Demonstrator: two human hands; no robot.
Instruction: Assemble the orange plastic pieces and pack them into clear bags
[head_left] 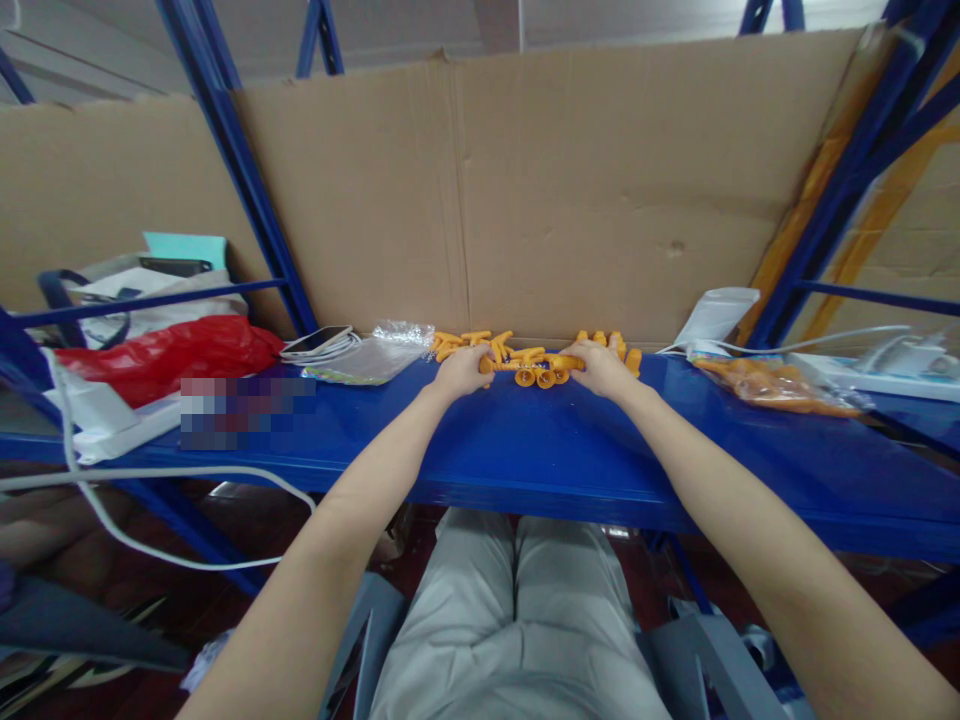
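Small orange plastic pieces lie together on the blue shelf at the back. Among them are branched pieces point(472, 338) on the left and round cup-shaped pieces point(546, 379) with their openings facing me. My left hand point(461, 373) is closed at the left side of this group, with an orange piece point(486, 367) at its fingertips. On the other side my right hand point(602, 370) has its fingers closed on another orange piece point(571, 362). More upright orange pieces point(600, 338) show just behind the right hand. The fingers partly hide what they grip.
Left of the pieces are a clear plastic bag point(375, 358), a phone point(319, 340) with a coiled cable, and a red bag point(180, 350). A bag of orange parts point(772, 385) and a power strip point(885, 370) lie right. Cardboard point(600, 180) stands behind the blue shelf point(525, 450).
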